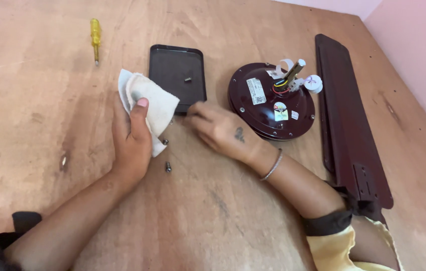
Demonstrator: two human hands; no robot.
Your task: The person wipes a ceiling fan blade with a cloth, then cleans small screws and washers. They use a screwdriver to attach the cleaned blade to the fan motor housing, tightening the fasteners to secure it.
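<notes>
The left hand [131, 138] grips a soiled white cloth [148, 103]; the right hand [220, 129], fingers curled, reaches at the black tray's [172, 60] near edge, seemingly gathering screws [168, 167].

White rect. label [255, 91], small multicolour sticker [280, 111] atop maroon fan motor [253, 118].

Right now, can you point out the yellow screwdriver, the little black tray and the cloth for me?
yellow screwdriver [95, 36]: head view, on its yellow handle.
black tray [170, 65]: head view, on its bare floor, left of the small screw inside.
white cloth [158, 100]: head view, on the fold above the left hand's thumb.
</notes>
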